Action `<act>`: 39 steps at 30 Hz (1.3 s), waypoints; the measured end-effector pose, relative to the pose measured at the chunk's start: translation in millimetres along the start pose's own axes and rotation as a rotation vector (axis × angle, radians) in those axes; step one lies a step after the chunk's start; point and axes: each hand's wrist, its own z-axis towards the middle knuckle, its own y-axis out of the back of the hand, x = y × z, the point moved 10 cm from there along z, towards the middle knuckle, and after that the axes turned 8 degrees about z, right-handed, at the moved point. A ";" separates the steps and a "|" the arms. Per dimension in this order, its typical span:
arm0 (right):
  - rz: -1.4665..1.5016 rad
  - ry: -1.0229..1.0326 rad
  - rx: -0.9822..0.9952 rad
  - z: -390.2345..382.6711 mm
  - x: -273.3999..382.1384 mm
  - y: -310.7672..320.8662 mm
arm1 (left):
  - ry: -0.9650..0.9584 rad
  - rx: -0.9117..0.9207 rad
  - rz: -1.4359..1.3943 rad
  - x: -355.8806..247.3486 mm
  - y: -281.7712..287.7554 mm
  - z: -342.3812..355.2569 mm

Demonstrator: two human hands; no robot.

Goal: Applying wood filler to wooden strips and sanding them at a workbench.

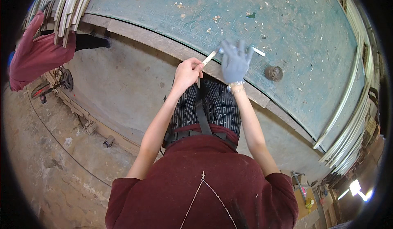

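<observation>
My bare left hand [189, 72] is closed around a thin pale strip [209, 57] that looks like wood. The strip slants up and to the right, over the edge of a worn green-blue table [294, 28]. Beside its far end is my right hand [235, 63] in a grey glove, blurred by motion, its fingers spread. Whether the glove touches the strip I cannot tell. Just past the gloved fingertips lies a short white piece [258, 52]. A small round brown container [274, 73] stands to the right of that hand.
Wood chips [216, 19] are scattered over the tabletop. Long pale strips [344, 102] lie along the table's right end, and more [73, 8] jut out at the far left. Another person in a red top [45, 61] bends there, near a dark wheel [66, 79].
</observation>
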 end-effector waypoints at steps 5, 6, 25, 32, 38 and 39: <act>-0.013 0.118 0.018 -2.2 18.9 1.7 | -0.001 0.003 0.037 0.2 2.3 0.9; -0.051 -0.004 0.001 4.0 3.7 1.1 | -0.003 0.007 0.037 -2.0 1.5 1.4; 0.340 0.224 0.133 8.1 40.9 -6.0 | 0.312 0.844 -1.166 13.2 -70.6 -21.8; 0.105 0.326 0.153 16.5 46.5 -33.8 | 0.232 0.608 -0.903 19.1 -59.1 -6.2; 0.212 0.288 0.125 20.9 54.7 -11.1 | 0.363 0.398 -0.830 39.7 -52.0 -7.1; 0.208 0.230 0.106 27.7 42.5 -13.1 | 0.319 0.480 -0.858 46.1 -60.8 -3.4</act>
